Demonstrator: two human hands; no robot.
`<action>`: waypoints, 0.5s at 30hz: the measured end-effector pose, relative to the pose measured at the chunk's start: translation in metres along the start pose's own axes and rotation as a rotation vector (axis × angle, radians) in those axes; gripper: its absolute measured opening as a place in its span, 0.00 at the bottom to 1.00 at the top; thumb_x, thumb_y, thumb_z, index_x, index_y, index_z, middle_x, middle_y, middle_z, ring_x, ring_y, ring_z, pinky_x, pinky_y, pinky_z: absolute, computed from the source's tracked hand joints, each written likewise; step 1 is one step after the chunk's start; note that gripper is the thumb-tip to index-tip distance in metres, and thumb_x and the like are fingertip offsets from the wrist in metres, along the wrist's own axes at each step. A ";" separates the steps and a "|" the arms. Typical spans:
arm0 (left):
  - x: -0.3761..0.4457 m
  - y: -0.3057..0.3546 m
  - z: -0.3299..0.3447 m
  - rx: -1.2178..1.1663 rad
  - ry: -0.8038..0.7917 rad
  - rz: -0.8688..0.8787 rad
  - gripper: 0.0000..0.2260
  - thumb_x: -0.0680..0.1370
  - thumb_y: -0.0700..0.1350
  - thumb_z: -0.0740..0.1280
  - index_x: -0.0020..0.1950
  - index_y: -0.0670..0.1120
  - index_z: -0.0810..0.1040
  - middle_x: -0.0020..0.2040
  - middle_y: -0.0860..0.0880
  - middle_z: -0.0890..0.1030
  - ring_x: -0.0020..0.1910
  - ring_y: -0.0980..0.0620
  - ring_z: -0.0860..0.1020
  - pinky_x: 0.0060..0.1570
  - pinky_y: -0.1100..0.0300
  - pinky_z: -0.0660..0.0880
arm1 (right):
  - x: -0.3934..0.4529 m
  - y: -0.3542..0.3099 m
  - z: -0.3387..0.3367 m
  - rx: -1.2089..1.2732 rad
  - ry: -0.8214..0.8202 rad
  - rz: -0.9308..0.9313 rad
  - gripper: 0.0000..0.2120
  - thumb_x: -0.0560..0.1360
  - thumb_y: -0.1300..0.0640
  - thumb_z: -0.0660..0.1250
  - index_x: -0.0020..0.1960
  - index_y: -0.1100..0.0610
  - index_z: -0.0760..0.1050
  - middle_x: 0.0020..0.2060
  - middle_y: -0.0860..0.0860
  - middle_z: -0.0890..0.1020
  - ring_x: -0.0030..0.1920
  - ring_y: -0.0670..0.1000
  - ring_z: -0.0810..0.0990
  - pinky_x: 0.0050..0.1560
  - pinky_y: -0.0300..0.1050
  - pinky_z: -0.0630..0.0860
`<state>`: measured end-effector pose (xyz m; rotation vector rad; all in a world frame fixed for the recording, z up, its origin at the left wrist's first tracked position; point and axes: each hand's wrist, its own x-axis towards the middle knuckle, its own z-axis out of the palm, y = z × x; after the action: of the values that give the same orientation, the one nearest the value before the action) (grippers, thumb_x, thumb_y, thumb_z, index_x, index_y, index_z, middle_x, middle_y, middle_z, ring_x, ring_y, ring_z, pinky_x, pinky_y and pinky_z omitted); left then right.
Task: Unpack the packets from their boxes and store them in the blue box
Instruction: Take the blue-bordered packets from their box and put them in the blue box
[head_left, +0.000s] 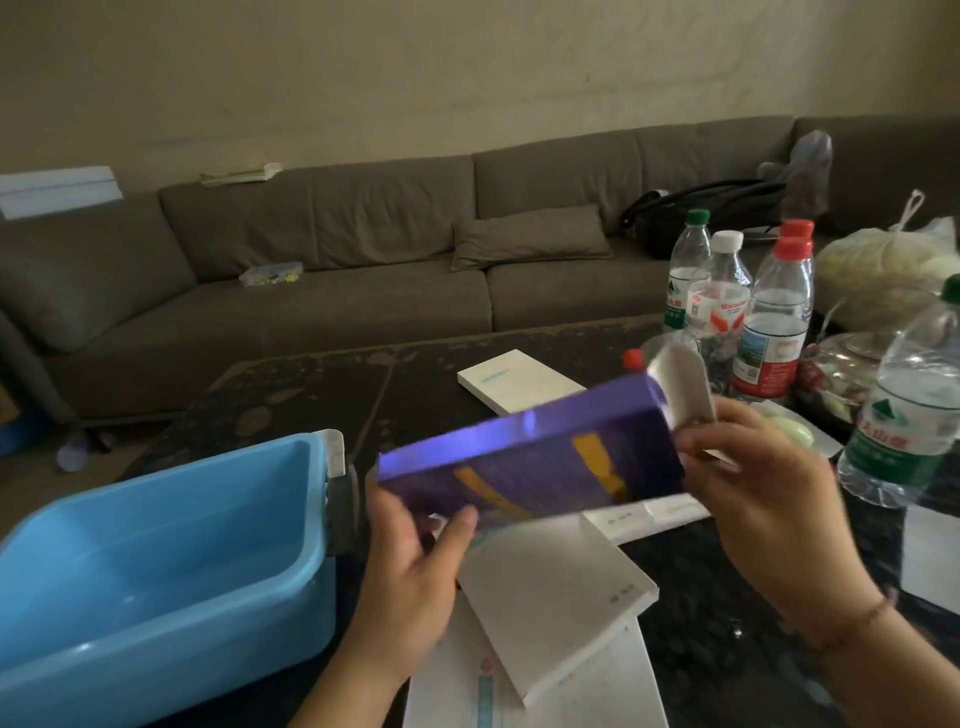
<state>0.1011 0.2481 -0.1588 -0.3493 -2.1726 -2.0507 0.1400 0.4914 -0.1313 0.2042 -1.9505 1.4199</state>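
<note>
**Purple carton held in both hands above the worktop**

A flat purple cardboard box with yellow markings (530, 462) is held in the air over the dark patterned worktop (311, 384), tilted so its right end sits higher than its left. The left hand (415, 561) supports the lower left end from underneath, thumb curled up against the box's front face. The right hand (763, 493) grips the upper right end, its fingers wrapped round the corner just below the box's open white end flap (685, 384), which stands up and away from the carton. What is inside the box cannot be made out.

To the left, a light-blue plastic tub (156, 571) stands on the worktop's near-left part, its inside showing only bare blue walls and floor.

Beneath the hands lie flat white boxes: one thick white box (561, 597) directly under the purple carton, resting on white printed sheets (519, 696); another white box (519, 382) lies farther back near the worktop's middle.

On the right stands a cluster of clear plastic water bottles with red, white and green caps (743, 306), and one more green-capped bottle (914, 405) near the right edge. Behind them sits a knotted translucent bag (883, 270). A long grey-brown sofa (337, 249) runs along the wall beyond, with a black bag (701, 208) on its right part.
</note>
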 end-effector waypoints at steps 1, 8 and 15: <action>0.003 -0.003 -0.001 0.053 0.021 -0.034 0.16 0.74 0.40 0.72 0.54 0.55 0.70 0.50 0.49 0.78 0.48 0.51 0.79 0.47 0.71 0.72 | -0.001 -0.003 0.002 -0.158 0.070 -0.209 0.12 0.71 0.64 0.70 0.39 0.47 0.82 0.52 0.44 0.81 0.53 0.37 0.79 0.52 0.30 0.75; 0.006 0.007 -0.020 -0.650 -0.202 -0.559 0.24 0.77 0.46 0.66 0.72 0.47 0.68 0.59 0.34 0.81 0.57 0.36 0.81 0.45 0.47 0.83 | -0.013 -0.002 0.011 -0.544 -0.103 -0.764 0.10 0.79 0.56 0.64 0.43 0.57 0.80 0.56 0.55 0.76 0.53 0.49 0.77 0.54 0.36 0.74; 0.001 0.005 -0.015 -0.374 -0.223 -0.602 0.25 0.78 0.38 0.67 0.71 0.58 0.70 0.59 0.49 0.83 0.53 0.48 0.84 0.44 0.54 0.82 | -0.030 -0.001 0.021 -0.739 -0.440 -0.781 0.02 0.76 0.52 0.68 0.47 0.48 0.79 0.63 0.50 0.74 0.57 0.55 0.77 0.47 0.48 0.79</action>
<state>0.1008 0.2334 -0.1524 0.0658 -2.1945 -2.8793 0.1532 0.4648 -0.1523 0.8608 -2.2242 0.1265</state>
